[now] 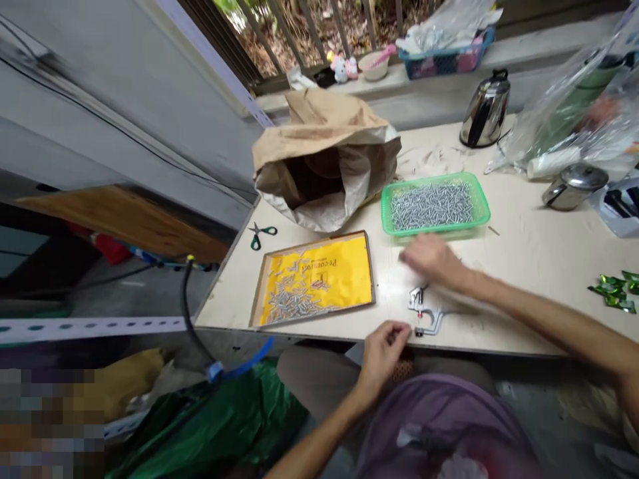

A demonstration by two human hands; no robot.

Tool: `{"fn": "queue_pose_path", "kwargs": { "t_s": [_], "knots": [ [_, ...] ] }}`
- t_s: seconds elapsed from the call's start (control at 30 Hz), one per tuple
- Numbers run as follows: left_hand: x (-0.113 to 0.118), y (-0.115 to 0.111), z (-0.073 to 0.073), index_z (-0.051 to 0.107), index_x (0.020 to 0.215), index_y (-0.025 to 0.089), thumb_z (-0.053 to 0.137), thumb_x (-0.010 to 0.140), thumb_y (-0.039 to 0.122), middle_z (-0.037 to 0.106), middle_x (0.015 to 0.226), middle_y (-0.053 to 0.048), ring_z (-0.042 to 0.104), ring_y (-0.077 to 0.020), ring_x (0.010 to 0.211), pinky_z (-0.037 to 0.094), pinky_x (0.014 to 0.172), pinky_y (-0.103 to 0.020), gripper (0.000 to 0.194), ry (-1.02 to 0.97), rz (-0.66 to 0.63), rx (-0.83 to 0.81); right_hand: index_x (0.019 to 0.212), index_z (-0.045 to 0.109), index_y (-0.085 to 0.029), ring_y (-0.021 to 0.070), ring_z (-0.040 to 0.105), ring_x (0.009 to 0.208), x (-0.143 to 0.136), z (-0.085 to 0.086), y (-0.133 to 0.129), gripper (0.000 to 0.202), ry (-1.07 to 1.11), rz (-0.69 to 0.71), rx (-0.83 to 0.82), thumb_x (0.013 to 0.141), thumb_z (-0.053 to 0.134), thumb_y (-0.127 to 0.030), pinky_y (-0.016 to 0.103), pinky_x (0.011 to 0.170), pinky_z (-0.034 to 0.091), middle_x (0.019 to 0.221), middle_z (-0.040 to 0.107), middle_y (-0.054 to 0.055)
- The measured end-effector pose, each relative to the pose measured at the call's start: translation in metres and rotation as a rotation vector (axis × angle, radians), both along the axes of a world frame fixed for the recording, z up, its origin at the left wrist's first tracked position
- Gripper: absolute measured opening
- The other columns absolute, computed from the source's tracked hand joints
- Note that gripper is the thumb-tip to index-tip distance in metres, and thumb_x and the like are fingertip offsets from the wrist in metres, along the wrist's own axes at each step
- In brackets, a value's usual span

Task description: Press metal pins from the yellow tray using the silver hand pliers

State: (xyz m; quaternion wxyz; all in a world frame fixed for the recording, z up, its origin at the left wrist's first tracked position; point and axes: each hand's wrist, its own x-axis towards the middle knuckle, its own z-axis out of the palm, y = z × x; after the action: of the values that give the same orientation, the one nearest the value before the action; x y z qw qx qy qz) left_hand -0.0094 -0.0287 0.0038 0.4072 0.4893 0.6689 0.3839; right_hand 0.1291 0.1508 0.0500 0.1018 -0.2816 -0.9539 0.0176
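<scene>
Beside the table's front edge, my left hand point(380, 356) is closed in a pinch; what its fingers hold, if anything, is too small to make out. Just right of those fingertips stands a small metal C-shaped tool point(435, 322) with a red part in its gap. My right hand point(433, 258) is over the table between this tool and a green plastic basket point(435, 232), its fingers blurred by motion. Many small silver metal pins point(432, 205) fill the basket. Similar pins point(292, 303) lie in a shallow cardboard tray point(370, 269) lined with yellow printed material.
Behind the tray, a large brown paper bag point(324, 123) gapes open. Green-handled scissors point(259, 234) lie at the table's left. A steel kettle point(484, 113), a lidded metal pot point(574, 187) and green shiny wrappers point(615, 291) are on the right. A blue basket point(446, 63) rests on the sill.
</scene>
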Motion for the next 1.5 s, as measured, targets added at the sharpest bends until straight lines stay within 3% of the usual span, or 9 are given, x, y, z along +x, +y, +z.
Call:
{"fn": "queue_pose_path", "kwargs": {
  "t_s": [0.13, 0.3, 0.53, 0.93, 1.03, 1.13, 1.23, 1.3, 1.5],
  "knots": [
    [0.001, 0.032, 0.005, 0.069, 0.072, 0.011, 0.075, 0.072, 0.034, 0.055, 0.052, 0.004, 0.040, -0.0053, 0.043, 0.029, 0.041, -0.018, 0.024, -0.257, 0.062, -0.444, 0.134, 0.049, -0.015, 0.0308, 0.049, 0.106, 0.028, 0.021, 0.044, 0.038, 0.195, -0.224, 0.033, 0.100, 0.037, -0.026, 0.048, 0.085, 0.042, 0.114, 0.058, 0.015],
    [0.010, 0.042, 0.003, 0.066, 0.069, 0.010, 0.076, 0.073, 0.028, 0.044, 0.041, 0.008, 0.030, -0.0031, 0.034, 0.017, 0.036, -0.018, 0.020, -0.327, 0.039, -0.700, 0.117, 0.063, -0.012, 0.0286, 0.056, 0.100, 0.081, 0.013, -0.007, 0.035, 0.194, -0.097, -0.135, 0.100, 0.040, -0.030, 0.044, 0.082, 0.049, 0.105, 0.062, 0.016],
    [0.011, 0.043, 0.003, 0.064, 0.067, 0.012, 0.073, 0.076, 0.027, 0.045, 0.040, 0.008, 0.031, -0.0027, 0.031, 0.017, 0.036, -0.017, 0.021, -0.301, 0.079, -0.666, 0.111, 0.067, -0.015, 0.0241, 0.061, 0.094, 0.121, -0.036, -0.081, 0.032, 0.205, -0.114, -0.327, 0.100, 0.041, -0.030, 0.037, 0.078, 0.054, 0.100, 0.066, 0.014],
    [0.013, 0.041, 0.000, 0.065, 0.071, 0.010, 0.067, 0.080, 0.021, 0.048, 0.043, 0.008, 0.035, -0.0030, 0.028, 0.020, 0.033, -0.016, 0.014, -0.202, 0.019, -0.679, 0.113, 0.063, -0.018, 0.0218, 0.059, 0.089, 0.118, -0.064, -0.105, 0.031, 0.138, -0.176, -0.389, 0.099, 0.035, -0.017, 0.034, 0.072, 0.051, 0.095, 0.063, 0.011],
    [0.012, 0.041, -0.001, 0.064, 0.071, 0.011, 0.064, 0.083, 0.018, 0.047, 0.042, 0.008, 0.034, -0.0027, 0.026, 0.019, 0.032, -0.016, 0.013, -0.179, 0.003, -0.705, 0.113, 0.063, -0.019, 0.0217, 0.058, 0.087, 0.119, -0.059, -0.103, 0.032, 0.104, -0.168, -0.398, 0.099, 0.034, -0.017, 0.034, 0.070, 0.050, 0.093, 0.062, 0.010],
    [0.011, 0.040, -0.001, 0.063, 0.071, 0.011, 0.062, 0.085, 0.019, 0.049, 0.043, 0.008, 0.034, -0.0025, 0.026, 0.019, 0.032, -0.015, 0.016, -0.176, -0.009, -0.715, 0.128, 0.055, -0.016, 0.0290, 0.057, 0.106, 0.120, -0.051, -0.088, 0.036, 0.077, -0.133, -0.355, 0.097, 0.046, -0.032, 0.042, 0.082, 0.051, 0.117, 0.061, 0.018],
    [0.011, 0.039, -0.001, 0.061, 0.070, 0.012, 0.062, 0.086, 0.021, 0.051, 0.044, 0.007, 0.036, -0.0027, 0.026, 0.020, 0.032, -0.015, 0.019, -0.168, -0.011, -0.720, 0.149, 0.033, -0.013, 0.0413, 0.033, 0.137, 0.121, -0.051, -0.062, 0.078, 0.010, -0.107, -0.281, 0.088, 0.057, -0.054, 0.057, 0.103, 0.039, 0.152, 0.035, 0.025],
    [0.011, 0.039, -0.001, 0.060, 0.069, 0.012, 0.062, 0.086, 0.021, 0.051, 0.045, 0.007, 0.036, -0.0026, 0.026, 0.022, 0.032, -0.015, 0.019, -0.166, -0.006, -0.721, 0.154, 0.019, -0.013, 0.0438, 0.020, 0.144, 0.121, -0.057, -0.046, 0.098, -0.051, -0.067, -0.271, 0.082, 0.057, -0.066, 0.062, 0.108, 0.030, 0.158, 0.025, 0.024],
    [0.013, 0.038, -0.003, 0.060, 0.071, 0.012, 0.062, 0.086, 0.019, 0.050, 0.045, 0.008, 0.036, -0.0028, 0.026, 0.024, 0.031, -0.016, 0.017, -0.173, 0.018, -0.726, 0.155, 0.018, -0.011, 0.0426, 0.026, 0.142, 0.114, -0.068, -0.028, 0.109, -0.158, -0.002, -0.258, 0.075, 0.053, -0.077, 0.062, 0.111, 0.024, 0.152, 0.037, 0.022]
  ]
}}
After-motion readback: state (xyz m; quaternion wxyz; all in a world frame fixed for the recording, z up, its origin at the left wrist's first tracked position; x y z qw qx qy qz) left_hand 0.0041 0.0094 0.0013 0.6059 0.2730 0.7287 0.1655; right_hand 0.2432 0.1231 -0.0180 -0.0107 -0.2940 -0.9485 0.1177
